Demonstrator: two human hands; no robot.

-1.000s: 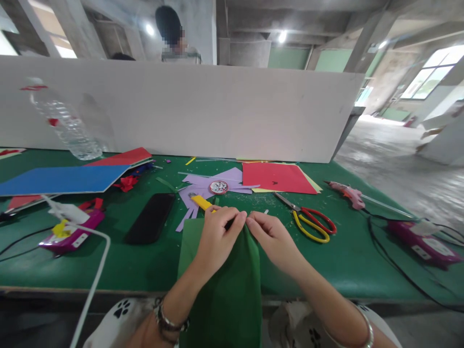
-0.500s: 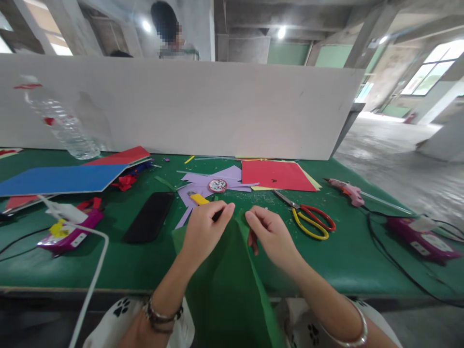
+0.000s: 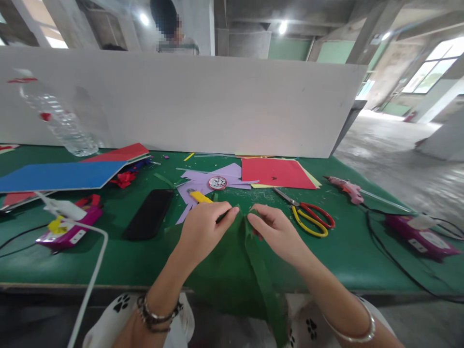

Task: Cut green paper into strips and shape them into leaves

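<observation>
- Water bottle (image 3: 58,121): clear plastic, upper left of the frame, against the white board (image 3: 217,101).
- Blue sheet (image 3: 61,175): flat on the green table (image 3: 362,261), left of centre, overlapping a red one.
- Black phone (image 3: 149,220): face down, just left of the left hand.
- Left hand (image 3: 203,232): centre of the frame, forearm rising from the lower edge, bracelets at the wrist. It lies palm down, with thumb and forefinger pinched shut on the top edge of the green sheet.
- Green sheet (image 3: 224,270): lower centre, draped over the near table edge and hanging toward the lap. A raised fold runs from between the hands to the lower right.
- Yellow knife (image 3: 200,197): just above the left hand, on purple cut paper (image 3: 224,174).
- Right hand (image 3: 277,232): just right of centre, a bangle on the wrist. Its fingertips are clamped on the same top edge, nearly meeting the left hand's.
- Scissors (image 3: 310,220): red and yellow handles, just right of the right hand.
- Pink glue gun (image 3: 346,188): right of the scissors, well apart from the hands.
</observation>
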